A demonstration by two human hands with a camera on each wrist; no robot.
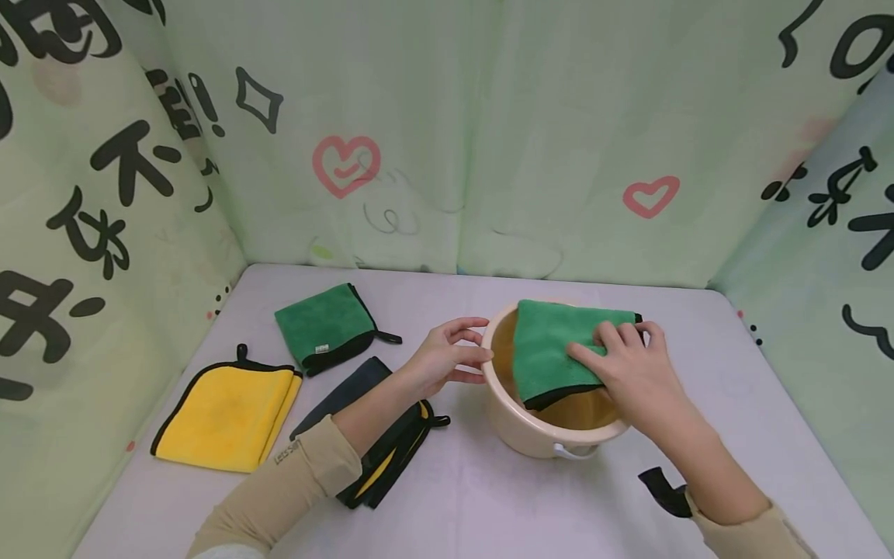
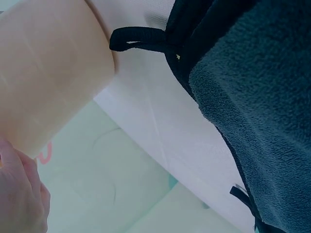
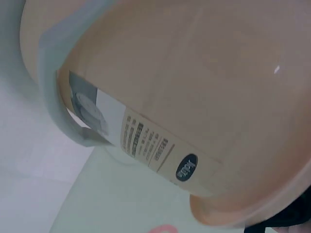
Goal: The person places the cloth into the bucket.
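A folded green towel (image 1: 559,345) with black edging lies over the mouth of a beige bucket (image 1: 520,423), its lower edge dipping inside. My right hand (image 1: 632,365) holds the towel at its right side, the thumb on top. At the bucket's left rim, the lightly bent fingers of my left hand (image 1: 450,353) touch the edge. In the left wrist view that hand (image 2: 22,194) shows beside the bucket wall (image 2: 53,68). The right wrist view is mostly the bucket's outside (image 3: 194,82), with the towel's black edge (image 3: 286,213) at the lower right.
Left of the bucket lie a second green folded towel (image 1: 324,326), a yellow one (image 1: 223,415) and dark ones (image 1: 345,396) with hanging loops, partly under my left forearm. The bucket has a pale handle (image 1: 576,452) and a label (image 3: 141,136). Printed curtains (image 1: 475,140) enclose the white table (image 1: 670,326).
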